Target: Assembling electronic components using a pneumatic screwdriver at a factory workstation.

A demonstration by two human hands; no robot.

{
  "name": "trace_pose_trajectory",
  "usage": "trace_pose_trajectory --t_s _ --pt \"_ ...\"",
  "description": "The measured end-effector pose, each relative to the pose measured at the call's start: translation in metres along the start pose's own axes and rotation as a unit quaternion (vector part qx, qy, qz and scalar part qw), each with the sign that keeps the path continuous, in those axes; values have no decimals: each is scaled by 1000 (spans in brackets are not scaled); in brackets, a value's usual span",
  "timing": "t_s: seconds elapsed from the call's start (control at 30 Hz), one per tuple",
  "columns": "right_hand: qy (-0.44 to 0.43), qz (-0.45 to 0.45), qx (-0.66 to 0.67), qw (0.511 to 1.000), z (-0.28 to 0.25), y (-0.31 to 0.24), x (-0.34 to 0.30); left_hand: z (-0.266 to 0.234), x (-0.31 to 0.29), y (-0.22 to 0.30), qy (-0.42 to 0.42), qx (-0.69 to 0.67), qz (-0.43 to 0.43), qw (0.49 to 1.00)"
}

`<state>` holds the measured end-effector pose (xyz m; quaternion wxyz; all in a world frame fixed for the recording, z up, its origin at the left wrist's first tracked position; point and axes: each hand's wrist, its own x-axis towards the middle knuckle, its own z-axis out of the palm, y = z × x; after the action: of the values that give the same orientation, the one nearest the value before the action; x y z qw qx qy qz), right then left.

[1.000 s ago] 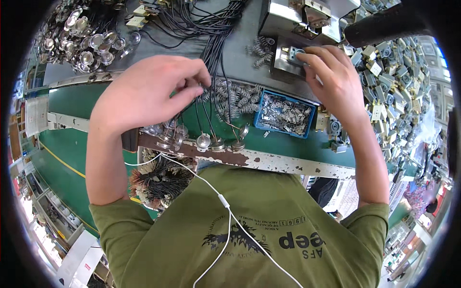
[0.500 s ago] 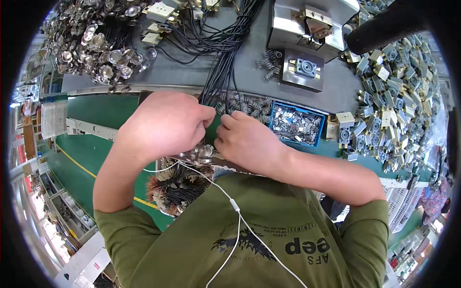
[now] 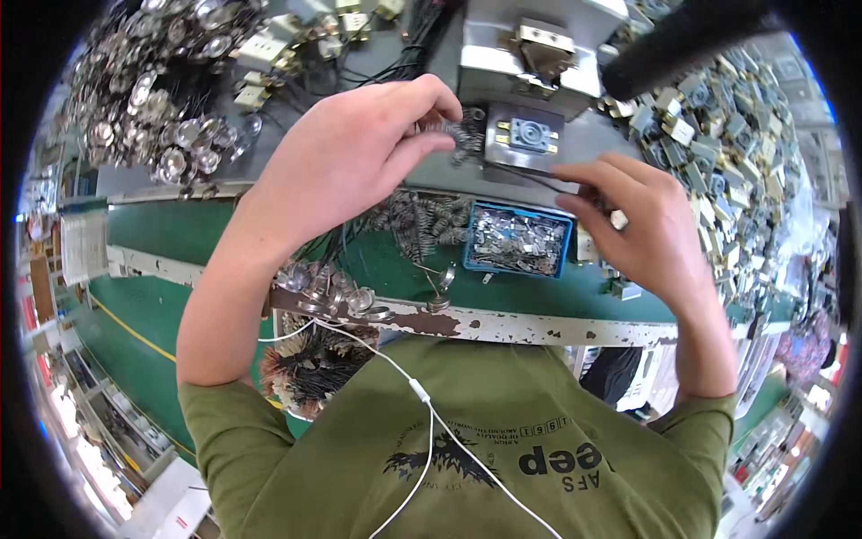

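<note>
- Round discs (image 3: 172, 163) are gleaming like polished metal
- Coil springs (image 3: 426, 225) are showing dull grey metal wire
- The blue tray (image 3: 516, 211) is shining like smooth plastic
- The metal block (image 3: 515, 160) is showing a satin sheen
- The bench edge (image 3: 539, 331) is looking rough, its paint chipped
- The shirt (image 3: 485, 395) is showing matt, wrinkled cloth

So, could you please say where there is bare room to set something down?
The green strip between the blue tray and chipped edge; also the grey patch between the steel block and switch pile. It is crowded around the coil springs and round metal discs.
</note>
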<state>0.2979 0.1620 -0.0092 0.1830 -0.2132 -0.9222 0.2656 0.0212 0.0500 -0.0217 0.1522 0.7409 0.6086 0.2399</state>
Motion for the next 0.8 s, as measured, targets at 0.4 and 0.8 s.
trace_pose_trajectory --t_s 0.4,0.8 --pt "-292 259 344 854 32 21 -6 57 60 9 62 14 143 988" --pt "-288 259 349 854 38 16 -10 70 66 11 59 60 116 990"
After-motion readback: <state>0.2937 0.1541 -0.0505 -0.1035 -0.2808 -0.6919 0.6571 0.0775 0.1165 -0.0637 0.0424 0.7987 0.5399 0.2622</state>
